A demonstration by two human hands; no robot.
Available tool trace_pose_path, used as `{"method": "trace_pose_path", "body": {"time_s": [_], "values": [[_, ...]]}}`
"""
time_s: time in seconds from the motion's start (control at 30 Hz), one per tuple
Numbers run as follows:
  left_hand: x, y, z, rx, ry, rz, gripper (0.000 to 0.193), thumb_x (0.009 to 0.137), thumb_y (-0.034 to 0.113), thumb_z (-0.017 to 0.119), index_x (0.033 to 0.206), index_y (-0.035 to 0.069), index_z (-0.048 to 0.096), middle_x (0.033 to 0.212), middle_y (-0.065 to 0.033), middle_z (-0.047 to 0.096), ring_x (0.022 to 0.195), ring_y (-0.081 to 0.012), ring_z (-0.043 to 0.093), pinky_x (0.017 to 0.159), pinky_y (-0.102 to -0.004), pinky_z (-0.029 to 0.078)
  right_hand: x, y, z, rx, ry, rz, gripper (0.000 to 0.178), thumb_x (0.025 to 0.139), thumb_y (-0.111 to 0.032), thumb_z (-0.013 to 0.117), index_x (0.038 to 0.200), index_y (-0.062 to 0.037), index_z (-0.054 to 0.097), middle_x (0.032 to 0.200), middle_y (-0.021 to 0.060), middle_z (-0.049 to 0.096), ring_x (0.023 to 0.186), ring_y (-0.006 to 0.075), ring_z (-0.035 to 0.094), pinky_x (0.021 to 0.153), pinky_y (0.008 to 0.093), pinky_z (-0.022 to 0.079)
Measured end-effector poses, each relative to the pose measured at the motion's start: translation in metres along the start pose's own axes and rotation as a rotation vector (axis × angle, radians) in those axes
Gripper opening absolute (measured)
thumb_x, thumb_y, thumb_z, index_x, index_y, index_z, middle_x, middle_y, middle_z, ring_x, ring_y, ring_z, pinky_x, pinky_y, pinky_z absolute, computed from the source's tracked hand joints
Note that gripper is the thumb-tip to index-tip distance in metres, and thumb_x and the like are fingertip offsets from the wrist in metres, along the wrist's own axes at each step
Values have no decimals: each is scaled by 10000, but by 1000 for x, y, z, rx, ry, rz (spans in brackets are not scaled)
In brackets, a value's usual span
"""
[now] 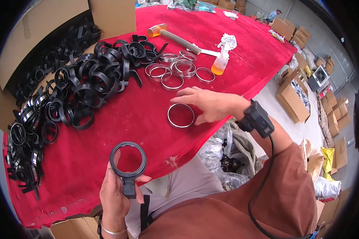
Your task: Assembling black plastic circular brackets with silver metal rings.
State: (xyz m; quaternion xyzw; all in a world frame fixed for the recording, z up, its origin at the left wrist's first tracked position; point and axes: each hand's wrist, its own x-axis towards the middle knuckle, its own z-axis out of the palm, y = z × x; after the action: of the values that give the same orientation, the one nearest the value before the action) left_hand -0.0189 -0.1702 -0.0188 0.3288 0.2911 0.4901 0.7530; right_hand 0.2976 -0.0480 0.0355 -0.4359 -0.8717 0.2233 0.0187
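Observation:
My left hand (115, 195) grips a black plastic ring (129, 186) by its short stem, holding it upright near the table's front edge. My right hand (207, 104) is open, fingers and thumb apart, beside a thin silver metal ring (181, 127). Its fingertips are over or close to the ring's far edge; whether they touch it I cannot tell. Beyond this hand lie several more metal rings (172, 88), some overlapping. A large heap of black ring parts (85, 95) covers the left side of the red-covered table (147, 115).
A mallet (179, 41) with an amber head lies at the back, near a small bottle of orange liquid (219, 65) with white tissue on top. A cardboard box (48, 30) stands behind the heap. Plastic bags (217, 153) fill a sack beside my leg. A person (273, 15) is far off.

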Motion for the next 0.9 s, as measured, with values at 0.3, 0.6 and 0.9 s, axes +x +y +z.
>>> {"method": "trace_pose_path", "body": {"time_s": [0.3, 0.6, 0.9], "values": [[2, -3, 3, -20, 14, 11, 520, 1022, 326, 217, 1471, 103, 76, 1130, -330, 570, 588, -291, 650, 489, -290, 541, 12, -13, 2, -367, -78, -170, 695, 643, 4, 686, 1298, -20, 455, 1199, 163, 500, 1103, 362, 495, 883, 404, 488], [5, -4, 15, 208, 174, 209, 528, 1016, 369, 252, 1470, 139, 111, 1190, -297, 550, 923, -329, 660, 442, -284, 536, -13, -47, 25, -688, 585, -491, 458, 765, -125, 555, 1204, -11, 492, 1092, 171, 521, 921, 284, 551, 713, 353, 486], [8, -8, 5, 249, 4, 85, 566, 1018, 349, 274, 1493, 147, 43, 1285, -226, 506, 1031, -328, 613, 581, -358, 583, 1, -97, 18, 77, 353, -377, 701, 659, -157, 750, 1263, 41, 455, 1128, 245, 545, 1038, 389, 548, 868, 429, 486]]}}
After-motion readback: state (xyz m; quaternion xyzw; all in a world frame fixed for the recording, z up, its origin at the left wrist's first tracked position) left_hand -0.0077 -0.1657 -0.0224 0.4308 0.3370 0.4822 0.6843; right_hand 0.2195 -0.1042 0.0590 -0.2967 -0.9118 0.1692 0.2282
